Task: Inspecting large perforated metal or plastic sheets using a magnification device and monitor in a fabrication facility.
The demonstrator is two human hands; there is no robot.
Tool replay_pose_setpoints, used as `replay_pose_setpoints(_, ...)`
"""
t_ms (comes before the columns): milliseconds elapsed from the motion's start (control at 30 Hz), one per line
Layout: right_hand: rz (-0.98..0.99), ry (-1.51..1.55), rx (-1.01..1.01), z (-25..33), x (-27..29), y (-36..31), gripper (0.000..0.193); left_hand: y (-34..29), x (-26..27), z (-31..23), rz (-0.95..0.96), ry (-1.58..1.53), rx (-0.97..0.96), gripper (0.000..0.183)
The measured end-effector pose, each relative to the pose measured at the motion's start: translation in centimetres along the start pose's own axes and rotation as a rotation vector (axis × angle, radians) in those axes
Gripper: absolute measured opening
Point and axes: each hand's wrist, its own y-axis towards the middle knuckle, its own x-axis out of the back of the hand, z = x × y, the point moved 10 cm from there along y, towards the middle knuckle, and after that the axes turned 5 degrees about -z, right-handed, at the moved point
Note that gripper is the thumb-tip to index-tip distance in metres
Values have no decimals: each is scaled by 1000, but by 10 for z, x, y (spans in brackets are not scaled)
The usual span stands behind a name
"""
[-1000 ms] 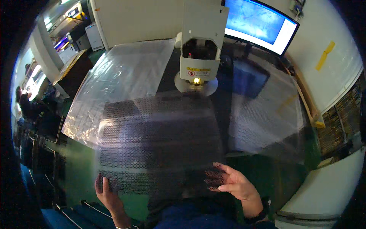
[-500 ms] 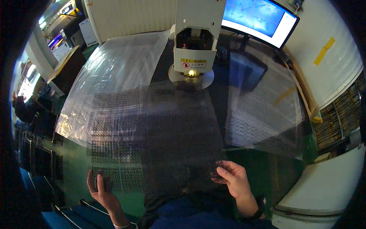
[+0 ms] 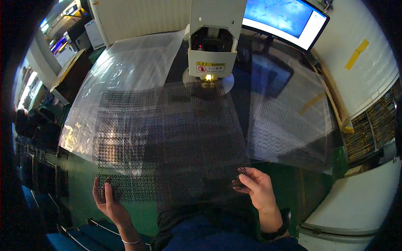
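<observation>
2 hands (image 3: pixel 109 203) (image 3: pixel 258 187) — 1 sheet (image 3: pixel 171 140) held, 1 monitor (image 3: pixel 284 21)

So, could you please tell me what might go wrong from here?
The patterned see-through sheet reaches close to the machine head, so its far edge might snag there. Its left side overlaps the clear plastic sheet and could drag it askew. Its near part extends past the table edge, held by the left hand and right hand, so it may sag or crease between them.
</observation>
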Motion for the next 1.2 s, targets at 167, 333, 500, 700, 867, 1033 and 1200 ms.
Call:
replay_pose_setpoints(167,5,17,13,1,0,4,24,6,4,8,17,-22,0,38)
replay_pose_setpoints(333,-8,29,19,3,-1,4,22,6,2,9,17,-27,4,38)
replay_pose_setpoints(500,-35,30,29,5,-1,5,18,5,-2,8,29,-42,16,38)
replay_pose_setpoints(700,-1,9,21,5,-2,6,23,4,-2,7,21,-30,0,38)
replay_pose_setpoints(867,4,33,26,5,-3,5,24,4,-2,8,17,-33,7,37)
replay_pose_setpoints(1033,-21,34,25,7,2,6,23,5,-5,9,19,-33,6,36)
replay_pose_setpoints(1200,-42,-4,7,10,-5,7,23,9,-4,10,72,-13,-6,36)
